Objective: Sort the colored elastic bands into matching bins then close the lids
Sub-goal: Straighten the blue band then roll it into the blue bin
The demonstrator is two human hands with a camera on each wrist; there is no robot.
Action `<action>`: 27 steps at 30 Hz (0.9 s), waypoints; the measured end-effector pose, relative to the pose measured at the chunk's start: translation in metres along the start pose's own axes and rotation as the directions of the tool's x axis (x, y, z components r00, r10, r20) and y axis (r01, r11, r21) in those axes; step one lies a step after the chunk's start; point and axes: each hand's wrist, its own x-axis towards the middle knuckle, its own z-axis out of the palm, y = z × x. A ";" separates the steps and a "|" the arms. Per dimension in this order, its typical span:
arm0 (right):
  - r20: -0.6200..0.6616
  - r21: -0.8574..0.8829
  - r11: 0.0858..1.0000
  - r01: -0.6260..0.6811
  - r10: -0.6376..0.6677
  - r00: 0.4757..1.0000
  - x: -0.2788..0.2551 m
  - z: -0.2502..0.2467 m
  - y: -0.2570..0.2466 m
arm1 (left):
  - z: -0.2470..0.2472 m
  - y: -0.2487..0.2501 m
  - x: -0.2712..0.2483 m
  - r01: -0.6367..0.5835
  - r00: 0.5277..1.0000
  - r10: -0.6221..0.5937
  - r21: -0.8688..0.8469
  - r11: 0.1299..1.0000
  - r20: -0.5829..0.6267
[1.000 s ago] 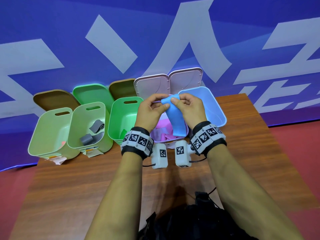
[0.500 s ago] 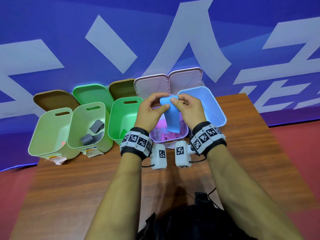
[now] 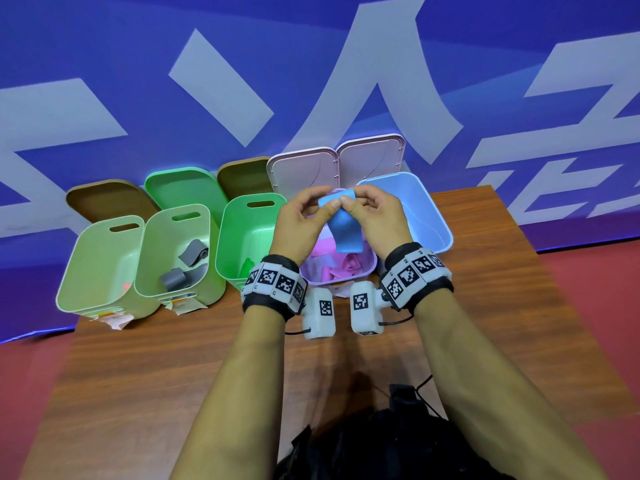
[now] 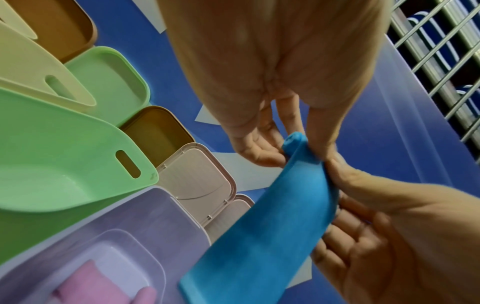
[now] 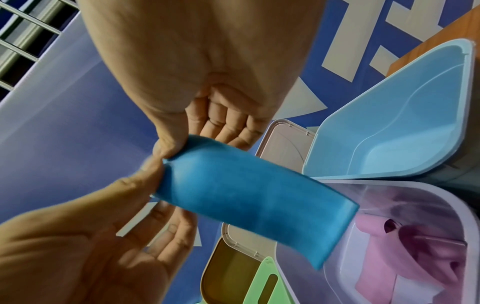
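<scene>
A blue elastic band [image 3: 344, 232] hangs above the lilac bin [image 3: 370, 268], which holds several pink bands [image 3: 341, 268]. My left hand [image 3: 304, 220] and right hand [image 3: 372, 213] both pinch the band's top end between thumb and fingers. In the left wrist view the blue band [image 4: 262, 232] slants down from the pinch; in the right wrist view the blue band [image 5: 249, 201] curves toward the lilac bin [image 5: 405, 222]. The light blue bin [image 3: 426, 216] stands just right of my hands, and I see nothing in it. All lids stand up.
Left of the lilac bin stand a bright green bin [image 3: 246, 244], a pale green bin [image 3: 180, 258] with grey bands [image 3: 190, 254], and another pale green bin [image 3: 100, 268]. Brown, green and pink lids lean against the blue backdrop. The wooden table [image 3: 166, 375] extends toward me.
The blue band's loose lower end has risen and the hanging part looks shorter. Both hands stay pinched on its top end above the lilac bin.
</scene>
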 end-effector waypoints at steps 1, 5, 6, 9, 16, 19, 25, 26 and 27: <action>-0.005 -0.004 1.000 -0.009 0.009 1.000 0.000 0.000 0.001 | -0.001 0.001 0.000 -0.010 1.000 0.010 0.010 1.000 0.007; -0.016 0.016 1.000 -0.009 0.009 1.000 -0.001 0.000 0.001 | -0.001 0.004 -0.001 -0.035 0.999 0.035 0.012 0.999 0.010; -0.013 0.034 0.999 -0.005 0.006 1.000 -0.001 0.000 0.001 | 0.000 0.004 -0.001 -0.038 0.999 0.038 0.016 0.999 0.004; 0.004 0.067 0.998 -0.010 0.010 1.000 -0.002 0.000 0.000 | 0.000 0.000 0.001 -0.028 0.999 0.028 0.016 0.999 -0.016; -0.019 0.028 1.000 -0.006 0.007 1.000 0.000 0.002 0.001 | 0.000 -0.001 0.000 -0.010 1.000 0.010 -0.004 1.000 -0.028; -0.030 0.050 0.999 -0.014 0.015 0.999 0.000 0.001 0.002 | 0.000 0.002 0.000 -0.004 1.000 0.004 0.016 1.000 0.002; -0.024 0.073 0.997 -0.004 0.006 1.000 -0.003 0.000 -0.002 | -0.001 0.001 0.003 -0.005 0.999 0.006 0.045 0.999 -0.036; -0.012 0.068 0.998 0.004 -0.004 1.000 -0.003 0.000 -0.003 | -0.001 0.000 0.003 -0.003 0.999 0.005 0.053 0.999 -0.041; 0.003 0.060 0.998 0.018 -0.018 1.000 -0.003 0.000 -0.004 | -0.001 -0.001 0.003 0.000 0.999 0.002 0.062 0.998 -0.042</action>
